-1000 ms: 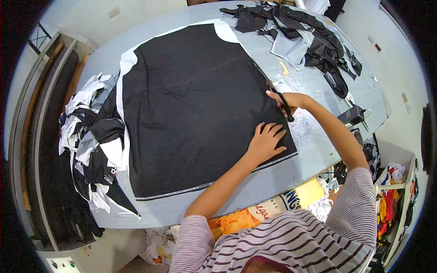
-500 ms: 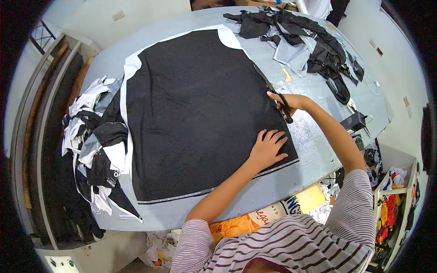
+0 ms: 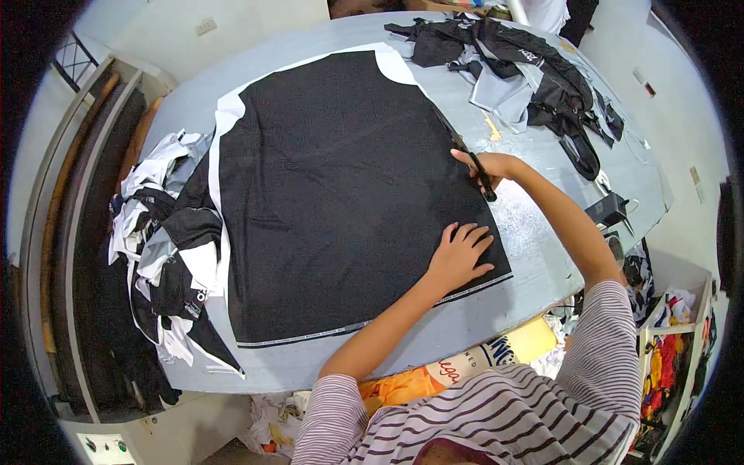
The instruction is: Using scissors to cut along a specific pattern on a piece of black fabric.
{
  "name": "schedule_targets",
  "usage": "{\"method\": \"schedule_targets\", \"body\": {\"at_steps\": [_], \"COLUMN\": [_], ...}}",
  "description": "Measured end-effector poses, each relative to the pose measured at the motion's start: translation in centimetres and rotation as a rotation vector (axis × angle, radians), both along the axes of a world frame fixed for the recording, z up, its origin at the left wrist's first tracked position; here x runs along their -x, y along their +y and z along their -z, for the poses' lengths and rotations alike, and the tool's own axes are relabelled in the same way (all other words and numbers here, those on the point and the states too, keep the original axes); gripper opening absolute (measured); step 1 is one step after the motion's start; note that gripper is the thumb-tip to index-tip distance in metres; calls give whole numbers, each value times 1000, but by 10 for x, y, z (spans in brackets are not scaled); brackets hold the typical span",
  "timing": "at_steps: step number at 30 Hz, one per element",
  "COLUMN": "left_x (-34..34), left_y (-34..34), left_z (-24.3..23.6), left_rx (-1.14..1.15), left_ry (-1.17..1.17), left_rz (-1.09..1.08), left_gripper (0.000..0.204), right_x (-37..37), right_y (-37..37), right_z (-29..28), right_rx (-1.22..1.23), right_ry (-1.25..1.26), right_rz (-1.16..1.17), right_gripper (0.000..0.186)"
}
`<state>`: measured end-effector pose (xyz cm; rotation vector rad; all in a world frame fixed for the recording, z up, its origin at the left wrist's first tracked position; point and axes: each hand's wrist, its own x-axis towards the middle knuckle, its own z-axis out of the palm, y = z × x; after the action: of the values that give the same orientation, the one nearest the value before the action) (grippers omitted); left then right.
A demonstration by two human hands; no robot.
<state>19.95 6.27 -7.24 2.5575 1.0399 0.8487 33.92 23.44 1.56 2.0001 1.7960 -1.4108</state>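
A large black fabric piece [image 3: 341,209] lies spread over the table, with white fabric [image 3: 399,68] showing past its far and left edges. My left hand [image 3: 462,260] rests flat on its near right part, palm down, fingers spread. My right hand [image 3: 500,167] is closed around the handles of black scissors [image 3: 484,180] at the cloth's right edge. Their blades point away from me along that edge; the tips are hard to make out against the dark cloth.
Black, grey and white scraps [image 3: 562,85] are heaped at the far right, with another pile [image 3: 182,248] on the left. A black box with a cord [image 3: 607,209] sits near the table's right edge. Fabric rolls [image 3: 85,232] stand in a rack at left.
The scissor handles look closer together in my right hand. My left hand stays in the same place on the cloth. The whole view has shifted slightly.
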Motion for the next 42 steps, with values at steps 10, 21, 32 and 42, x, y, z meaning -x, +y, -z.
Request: {"method": "schedule_targets", "body": {"at_steps": [10, 21, 32, 42], "left_x": [-1, 1, -1, -2], "left_y": [0, -2, -1, -3], "left_z": [0, -2, -2, -2], "left_rx": [-2, 28, 0, -10], "left_ry": [-8, -16, -48, -48], "left_rz": [1, 2, -3, 1], "left_gripper": [54, 54, 54, 55], "right_x": [-3, 3, 3, 4], "right_y": [12, 31, 53, 68], "right_z": [-1, 4, 8, 16], "right_rx": [38, 17, -30, -64], "right_ry": [93, 56, 17, 20], "right_rz": [53, -25, -110, -89], "right_gripper": [83, 86, 103, 84]}}
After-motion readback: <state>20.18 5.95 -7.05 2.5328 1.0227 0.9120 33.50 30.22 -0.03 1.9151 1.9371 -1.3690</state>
